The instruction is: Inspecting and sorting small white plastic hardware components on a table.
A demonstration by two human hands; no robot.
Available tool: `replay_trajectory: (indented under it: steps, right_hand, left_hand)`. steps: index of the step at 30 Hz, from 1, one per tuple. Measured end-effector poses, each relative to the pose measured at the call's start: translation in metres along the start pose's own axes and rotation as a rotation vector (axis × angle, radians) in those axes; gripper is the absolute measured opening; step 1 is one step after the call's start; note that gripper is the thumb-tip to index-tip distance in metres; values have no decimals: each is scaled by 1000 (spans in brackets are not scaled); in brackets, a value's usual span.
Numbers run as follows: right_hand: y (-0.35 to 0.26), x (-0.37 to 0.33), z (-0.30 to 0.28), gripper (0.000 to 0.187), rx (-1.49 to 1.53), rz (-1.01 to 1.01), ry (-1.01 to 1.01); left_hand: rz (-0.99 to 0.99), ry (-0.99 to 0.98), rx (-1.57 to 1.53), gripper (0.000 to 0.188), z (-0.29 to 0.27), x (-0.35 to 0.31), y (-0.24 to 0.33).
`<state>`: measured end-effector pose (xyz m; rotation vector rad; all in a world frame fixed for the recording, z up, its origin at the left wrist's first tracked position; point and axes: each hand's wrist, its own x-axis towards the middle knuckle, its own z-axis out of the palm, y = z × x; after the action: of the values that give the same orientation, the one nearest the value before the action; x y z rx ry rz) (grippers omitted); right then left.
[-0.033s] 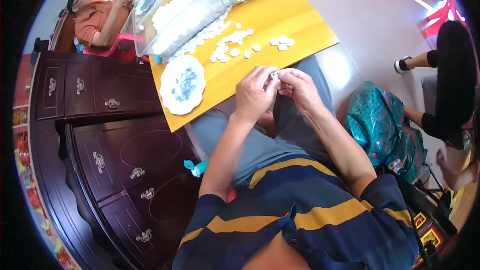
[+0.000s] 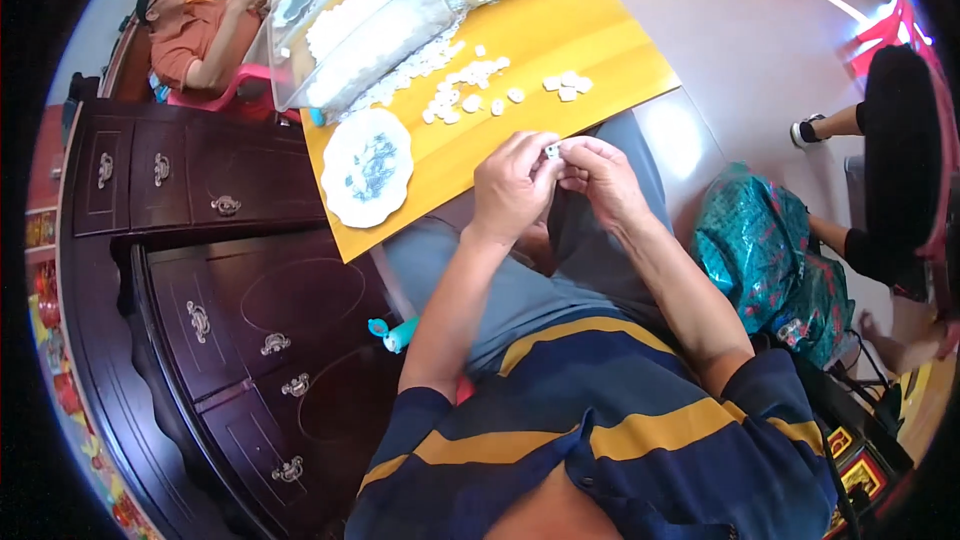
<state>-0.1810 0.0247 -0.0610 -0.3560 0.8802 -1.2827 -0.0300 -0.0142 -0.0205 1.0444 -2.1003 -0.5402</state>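
pinching a small white piece (image 2: 552, 151) in narrowed fingers of left hand (image 2: 505, 185) and right hand (image 2: 608, 180), by the near edge of the table (image 2: 600, 32); apparently working it closely, probably calling next for a steady, careful turn.

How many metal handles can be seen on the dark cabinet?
7. Upper row: left handle, middle handle, right handle. Below, going down: first handle, second handle, third handle, lowest handle. More may be hidden behind the striped shirt.
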Motion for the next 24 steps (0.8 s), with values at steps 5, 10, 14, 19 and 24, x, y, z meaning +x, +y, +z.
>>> replay_trajectory:
  steps: [5, 10, 14, 19, 24]
  right_hand:
    - [0, 2, -2, 13, 11, 6, -12]
    - [2, 3, -3, 12, 1, -30, -24]
    - [1, 2, -1, 12, -11, -40, -44]
    - [-1, 0, 2, 13, -106, -90, 61]
    - [0, 1, 3, 17, -183, -97, 30]
  left_hand:
    - [31, 5, 1, 22, -1, 3, -2]
    - [72, 19, -3, 21, -1, 5, -5]
    - [73, 36, -36, 20, 0, 5, -4]
    - [-18, -6, -89, 19, 0, 4, 1]
    - [-121, 5, -10, 12, -5, 12, -3]
